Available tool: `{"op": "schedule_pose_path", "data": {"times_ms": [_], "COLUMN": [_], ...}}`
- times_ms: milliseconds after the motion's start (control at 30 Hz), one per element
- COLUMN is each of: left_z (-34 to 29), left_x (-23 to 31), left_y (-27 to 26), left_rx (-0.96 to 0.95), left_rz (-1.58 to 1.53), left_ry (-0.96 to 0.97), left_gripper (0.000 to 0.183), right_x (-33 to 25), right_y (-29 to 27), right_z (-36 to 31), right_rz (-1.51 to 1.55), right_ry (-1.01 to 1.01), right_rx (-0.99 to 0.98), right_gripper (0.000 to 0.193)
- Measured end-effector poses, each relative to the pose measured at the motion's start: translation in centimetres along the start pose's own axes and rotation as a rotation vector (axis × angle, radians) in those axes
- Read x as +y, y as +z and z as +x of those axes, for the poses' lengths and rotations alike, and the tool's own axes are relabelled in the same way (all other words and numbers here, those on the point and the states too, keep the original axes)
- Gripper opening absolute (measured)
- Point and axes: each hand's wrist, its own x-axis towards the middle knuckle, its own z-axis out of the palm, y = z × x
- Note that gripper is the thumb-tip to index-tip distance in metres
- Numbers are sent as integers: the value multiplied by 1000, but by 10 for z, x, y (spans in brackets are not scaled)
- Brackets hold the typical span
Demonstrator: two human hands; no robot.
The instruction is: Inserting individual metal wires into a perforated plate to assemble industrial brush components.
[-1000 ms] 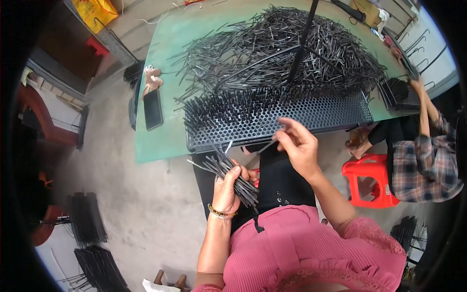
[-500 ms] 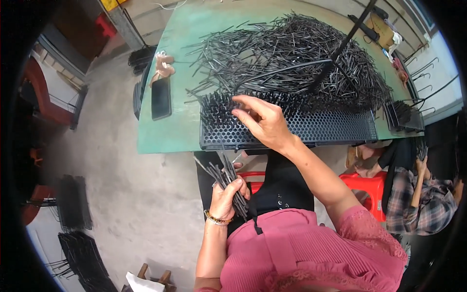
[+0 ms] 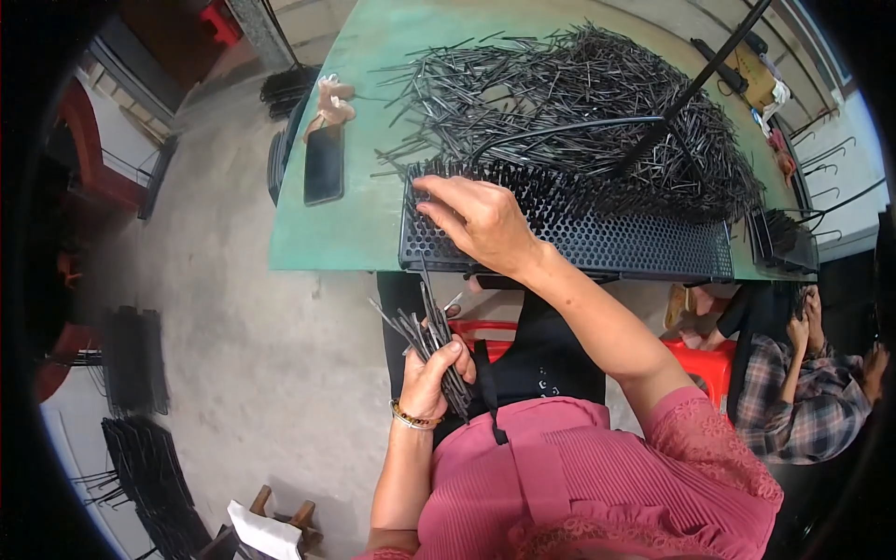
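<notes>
My left hand (image 3: 439, 373) is closed round a bundle of thin black sticks (image 3: 425, 329), held over my lap below the table edge. The sticks fan out at their upper ends. My right hand (image 3: 481, 219) is at the left end of a black perforated rack (image 3: 644, 250), its thumb and index finger curved toward each other in a pinch. Anything between those fingertips is lost against the dark sticks there. Many short black sticks (image 3: 551, 198) stand upright in the rack's rear holes, while its front rows show bare holes.
A large heap of loose black sticks (image 3: 579, 103) covers the green table (image 3: 364, 243) behind the rack. A phone (image 3: 324, 166) lies to the left. A dark metal bar (image 3: 695, 89) slants over the heap. At right, a person in a plaid shirt (image 3: 803, 397) sits near a red stool (image 3: 705, 366).
My right hand has shifted left along the rack to its left end. The left hand keeps its bundle in nearly the same place. The view has turned slightly.
</notes>
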Motion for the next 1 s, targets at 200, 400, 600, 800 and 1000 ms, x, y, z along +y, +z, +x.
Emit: {"op": "schedule_pose_path", "data": {"times_ms": [200, 400, 600, 800, 1000], "left_z": [0, -1, 2, 15, 27], "left_x": [1, 3, 8, 9, 0], "left_y": [1, 4, 14, 16, 14], "left_rx": [-14, -17, -23, -76, 53], "left_rz": [10, 19, 19, -55, -30], "left_ry": [-12, 36, 180, 105, -36], "left_gripper": [47, 49, 47, 33, 35], "right_x": [2, -7, -40, -30, 4], "right_y": [2, -2, -28, -35, -40], "right_z": [-7, -4, -39, -32, 2], "right_rz": [-81, -192, 632, 666, 72], "right_ry": [-33, -38, 759, 858, 255], "right_rx": [-82, -236, -386, -160, -61], "right_gripper": [23, 21, 23, 17, 13]}}
